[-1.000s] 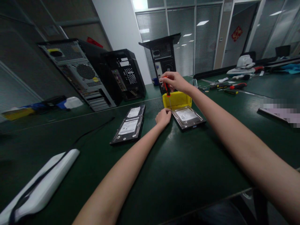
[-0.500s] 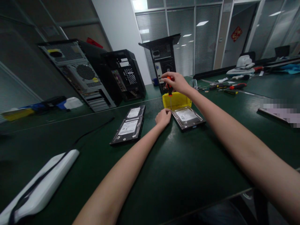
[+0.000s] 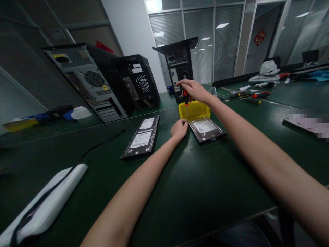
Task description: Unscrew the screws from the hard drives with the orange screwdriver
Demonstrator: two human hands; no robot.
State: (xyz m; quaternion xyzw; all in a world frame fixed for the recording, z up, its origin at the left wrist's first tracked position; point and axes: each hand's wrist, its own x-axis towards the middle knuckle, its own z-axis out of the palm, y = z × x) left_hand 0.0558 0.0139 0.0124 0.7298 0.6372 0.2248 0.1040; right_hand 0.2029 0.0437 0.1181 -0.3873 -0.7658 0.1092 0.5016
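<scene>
My right hand (image 3: pixel 194 90) is closed round the red and black handle of a screwdriver (image 3: pixel 185 97) held upright, its thin shaft pointing down at the near left corner of a hard drive (image 3: pixel 206 127). This drive lies flat on the green table (image 3: pixel 180 192) in front of a yellow box (image 3: pixel 194 109). My left hand (image 3: pixel 179 128) rests curled on the table against the drive's left edge. Two more hard drives (image 3: pixel 142 138) lie side by side to the left.
Three black computer cases (image 3: pixel 94 80) stand at the back of the table. More screwdrivers (image 3: pixel 253 96) lie at the far right. A white device with a black cable (image 3: pixel 43 202) sits at the near left. A flat dark item (image 3: pixel 305 125) lies at the right.
My right hand has shifted slightly right and down with the screwdriver, bringing the tip to the drive's corner. The left hand has stayed put.
</scene>
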